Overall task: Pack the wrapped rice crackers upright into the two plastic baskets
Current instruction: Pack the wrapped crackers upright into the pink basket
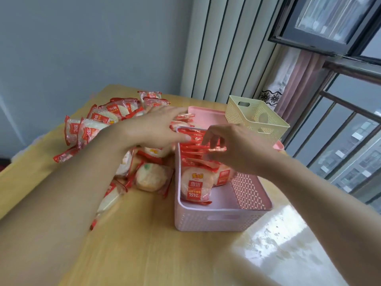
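The left forearm ran from the lower left of the frame up toward the centre, ending in the left hand (pixel 156 129), palm down, fingers stretched almost straight and pointing right. The right forearm entered from the right edge, slanting up-left to the right hand (pixel 231 145), just right of centre, whose fingers curled downward, fingertips bunched together.
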